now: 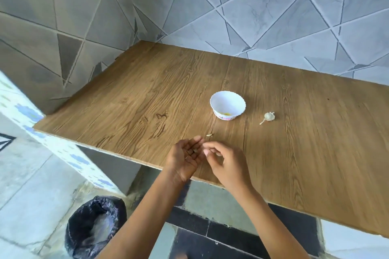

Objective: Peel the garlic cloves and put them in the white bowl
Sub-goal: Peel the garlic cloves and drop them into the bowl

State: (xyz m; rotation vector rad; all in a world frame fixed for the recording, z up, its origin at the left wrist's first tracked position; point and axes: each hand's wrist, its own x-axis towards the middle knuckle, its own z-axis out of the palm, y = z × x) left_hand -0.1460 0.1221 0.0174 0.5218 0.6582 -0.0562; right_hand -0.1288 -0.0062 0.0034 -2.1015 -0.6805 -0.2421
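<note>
My left hand (pixel 185 160) lies palm up over the table's front edge, with a few small dark garlic bits (pixel 194 151) resting in its cupped palm. My right hand (pixel 226 162) is just to its right, fingers curled, thumb and forefinger tips close together beside the left palm. I see nothing between those fingertips. The white bowl (pixel 227 102) stands further back on the table with something yellowish at its bottom. A garlic bulb (pixel 268 116) with a short stem lies to the right of the bowl. A small pale peel scrap (pixel 209 135) lies on the wood just beyond my hands.
The wooden table (pixel 147 94) fits into a corner of grey tiled walls. On the floor at lower left, below the table's front edge, stands a bin lined with a black bag (pixel 94 227).
</note>
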